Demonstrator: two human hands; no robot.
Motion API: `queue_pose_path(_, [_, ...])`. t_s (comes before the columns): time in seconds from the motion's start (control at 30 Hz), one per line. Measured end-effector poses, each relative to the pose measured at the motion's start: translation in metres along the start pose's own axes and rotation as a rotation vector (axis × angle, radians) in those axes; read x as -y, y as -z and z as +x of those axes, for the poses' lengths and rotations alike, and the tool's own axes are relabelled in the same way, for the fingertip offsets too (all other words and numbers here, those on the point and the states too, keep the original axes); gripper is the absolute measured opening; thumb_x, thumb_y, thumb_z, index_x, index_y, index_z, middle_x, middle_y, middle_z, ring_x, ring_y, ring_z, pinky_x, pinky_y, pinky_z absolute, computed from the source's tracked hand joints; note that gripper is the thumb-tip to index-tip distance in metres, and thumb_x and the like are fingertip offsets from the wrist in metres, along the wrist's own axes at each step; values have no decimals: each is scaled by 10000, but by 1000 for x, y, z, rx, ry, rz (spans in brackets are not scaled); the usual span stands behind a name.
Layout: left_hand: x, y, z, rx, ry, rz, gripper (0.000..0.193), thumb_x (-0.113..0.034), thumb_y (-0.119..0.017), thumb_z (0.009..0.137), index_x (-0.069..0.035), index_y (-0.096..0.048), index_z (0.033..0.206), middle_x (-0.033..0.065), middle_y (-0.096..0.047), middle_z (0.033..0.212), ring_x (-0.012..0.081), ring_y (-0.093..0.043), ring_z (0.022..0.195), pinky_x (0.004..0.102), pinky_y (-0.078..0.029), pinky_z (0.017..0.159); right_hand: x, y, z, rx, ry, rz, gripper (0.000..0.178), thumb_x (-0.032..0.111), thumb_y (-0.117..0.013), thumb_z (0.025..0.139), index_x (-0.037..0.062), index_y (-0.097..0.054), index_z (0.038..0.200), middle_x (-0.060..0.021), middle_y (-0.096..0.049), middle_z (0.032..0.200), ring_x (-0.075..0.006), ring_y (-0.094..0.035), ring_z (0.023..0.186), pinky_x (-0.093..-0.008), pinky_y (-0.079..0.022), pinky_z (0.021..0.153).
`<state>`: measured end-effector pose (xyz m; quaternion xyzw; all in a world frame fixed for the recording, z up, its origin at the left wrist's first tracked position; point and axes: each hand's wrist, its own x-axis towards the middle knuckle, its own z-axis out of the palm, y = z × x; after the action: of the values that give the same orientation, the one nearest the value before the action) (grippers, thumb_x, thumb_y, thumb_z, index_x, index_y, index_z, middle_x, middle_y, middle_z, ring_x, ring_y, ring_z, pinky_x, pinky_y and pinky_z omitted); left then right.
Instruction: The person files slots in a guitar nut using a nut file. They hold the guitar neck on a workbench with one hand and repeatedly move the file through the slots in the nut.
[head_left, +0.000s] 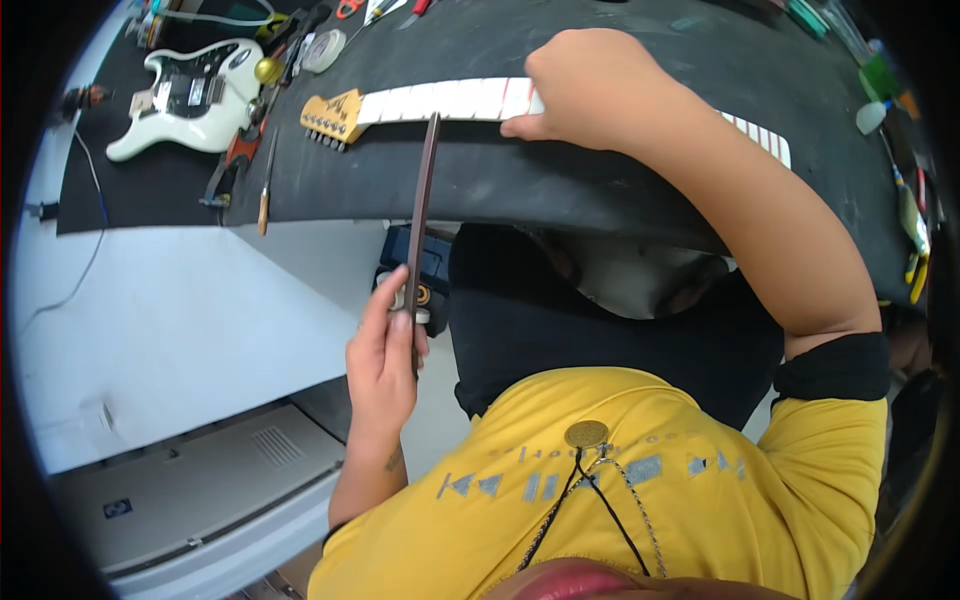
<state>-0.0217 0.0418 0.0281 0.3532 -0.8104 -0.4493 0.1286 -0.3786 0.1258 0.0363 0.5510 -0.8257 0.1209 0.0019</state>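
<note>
An electric guitar neck lies across the dark bench, its wooden headstock (332,118) with several tuners pointing left. White strips (440,98) cover its fingerboard between the frets, with red lines showing close to my right hand. My right hand (585,90) is wrapped round the middle of the neck, covering that stretch. My left hand (385,350) grips a long, thin, dark file-like bar (424,200) by its lower end, in front of the bench. The bar points away from me, and its far tip meets the near edge of the neck, close to the headstock.
A white guitar body (195,97) rests at the far left. Near it are a tape roll (323,50), a wooden-handled tool (265,195) and an orange-and-black clamp (240,150). Yellow-handled pliers (916,270) lie at the right edge. Below the bench sits a dark blue box (425,255).
</note>
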Motion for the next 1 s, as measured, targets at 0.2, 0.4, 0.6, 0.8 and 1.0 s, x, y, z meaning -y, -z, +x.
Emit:
queue_pose_path(0.2, [0, -11, 20, 57, -2, -46, 452, -102, -541, 1179, -51, -602, 1625, -9, -621, 775, 50, -533, 656, 238, -440, 614, 2, -24, 1, 5, -29, -13, 512, 556, -807, 980, 51, -861, 918, -153, -816, 862, -340, -825, 868, -466, -666, 791])
queue_pose_path(0.4, [-32, -29, 90, 36, -118, 160, 446, -100, -596, 1142, -102, -658, 1583, -15, -600, 742, 59, -523, 643, 267, -444, 617, 13, -38, 15, -150, 32, -15, 535, 575, -797, 976, 53, -850, 872, -154, -803, 819, -347, -820, 858, -467, -662, 764])
queue_pose_path(0.6, [-59, -57, 137, -27, -224, 293, 339, -123, -642, 1104, -25, -711, 1422, 304, -775, 1186, 523, -737, 1068, 491, -596, 936, 3, -46, 13, -202, 46, -41, 538, 578, -804, 962, 64, -839, 808, -145, -794, 779, -334, -820, 835, -456, -657, 724])
queue_pose_path(0.8, [4, -15, 16, -54, -275, 339, 467, 29, -643, 1058, -60, -682, 1516, 145, -781, 928, 185, -677, 719, 311, -549, 769, 13, -49, 12, -248, 68, -14, 525, 561, -825, 945, 53, -838, 813, -159, -789, 812, -353, -804, 808, -459, -652, 722])
queue_pose_path(1.0, [-57, -44, 131, -52, -320, 347, 408, -51, -664, 1081, -110, -694, 1483, 225, -712, 854, 364, -686, 736, 402, -556, 761, 10, -42, 14, -237, 75, -44, 576, 595, -807, 956, 29, -831, 851, -175, -796, 847, -349, -809, 857, -466, -651, 753])
